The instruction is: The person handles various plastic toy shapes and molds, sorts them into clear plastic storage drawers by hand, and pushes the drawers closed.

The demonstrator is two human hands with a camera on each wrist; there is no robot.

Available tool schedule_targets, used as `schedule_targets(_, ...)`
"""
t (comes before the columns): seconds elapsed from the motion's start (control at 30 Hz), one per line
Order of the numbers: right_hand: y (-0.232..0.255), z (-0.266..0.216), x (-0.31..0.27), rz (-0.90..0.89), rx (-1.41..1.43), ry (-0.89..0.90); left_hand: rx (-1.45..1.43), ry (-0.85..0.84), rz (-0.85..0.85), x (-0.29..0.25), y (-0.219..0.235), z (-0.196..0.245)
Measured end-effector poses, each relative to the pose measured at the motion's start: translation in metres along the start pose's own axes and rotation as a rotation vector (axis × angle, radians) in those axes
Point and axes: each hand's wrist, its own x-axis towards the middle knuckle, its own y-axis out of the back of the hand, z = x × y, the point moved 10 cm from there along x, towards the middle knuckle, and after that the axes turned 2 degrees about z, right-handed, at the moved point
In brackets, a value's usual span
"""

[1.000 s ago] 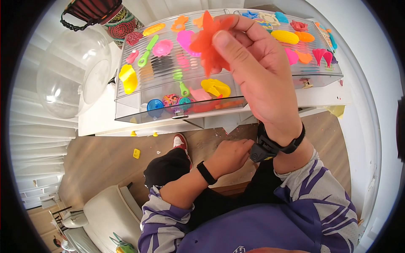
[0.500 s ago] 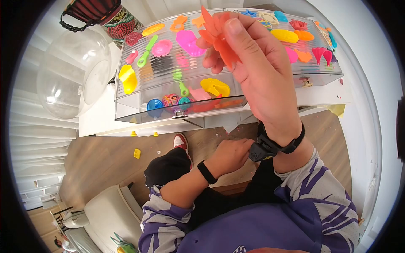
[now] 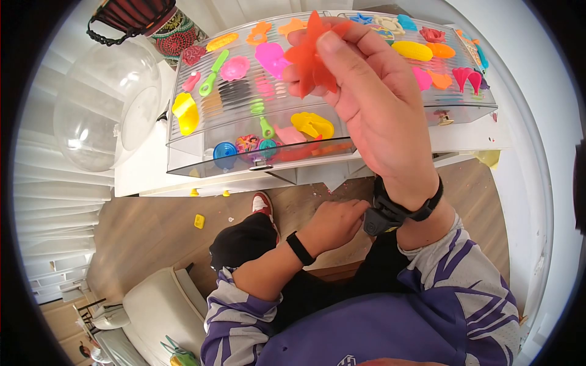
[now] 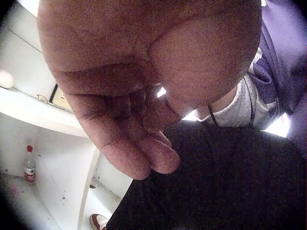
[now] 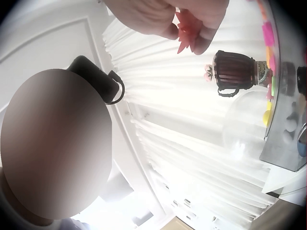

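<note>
Up in front of the head camera, my right hand (image 3: 387,104) pinches a red, pointed-petal flower shape (image 3: 311,58) between thumb and fingers. The same flower (image 5: 188,32) shows at the top of the right wrist view, its petals poking out past the fingertips. Below it lies a clear ribbed case (image 3: 235,140) with colourful toy pieces, among them a pink shape (image 3: 271,60) and a yellow one (image 3: 312,126). My left hand (image 3: 334,229) hangs low over the lap near the right wrist strap, its fingers loosely curled and holding nothing.
A white table (image 3: 143,165) carries the case. At its left stand a clear dome (image 3: 91,107) and a patterned drum (image 3: 174,36). A small yellow piece (image 3: 199,221) lies on the wooden floor, and a beige seat (image 3: 162,311) stands behind left.
The red flower has turned in my right hand, edge-on half a second ago and broad face toward the head camera now. My left hand stays almost still.
</note>
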Motion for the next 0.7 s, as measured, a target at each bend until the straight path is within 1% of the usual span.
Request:
schedule_targets(0.03, -0.003, 0.000, 0.000, -0.018, -0.041, -0.018, -0.005, 0.000, 0.003, 0.000, 0.001, 0.001)
schedule_targets(0.17, -0.001, 0.003, -0.001, -0.018, -0.022, -0.012, -0.021, -0.002, 0.012, 0.001, 0.002, 0.002)
schedule_targets(0.23, 0.005, 0.003, -0.001, 0.046, 0.016, 0.001, -0.021, 0.001, 0.011, 0.001, 0.001, 0.000)
schedule_targets(0.37, 0.004, 0.000, -0.002, 0.057, -0.007, 0.012, -0.013, 0.020, -0.003, 0.001, 0.001, 0.001)
schedule_targets(0.47, 0.008, 0.000, -0.001, 0.064, -0.024, 0.033, -0.024, 0.003, 0.007, 0.001, 0.000, -0.001)
schedule_targets(0.53, 0.010, 0.000, 0.001, 0.036, -0.182, 0.035, -0.027, 0.003, 0.010, 0.001, 0.000, -0.001)
schedule_targets(0.63, -0.005, -0.010, -0.002, 0.028, -0.160, 0.060, -0.021, 0.001, 0.014, 0.001, -0.001, -0.001)
schedule_targets(0.7, -0.004, -0.008, -0.002, 0.027, -0.158, 0.074, -0.011, -0.002, 0.015, 0.001, -0.002, -0.001)
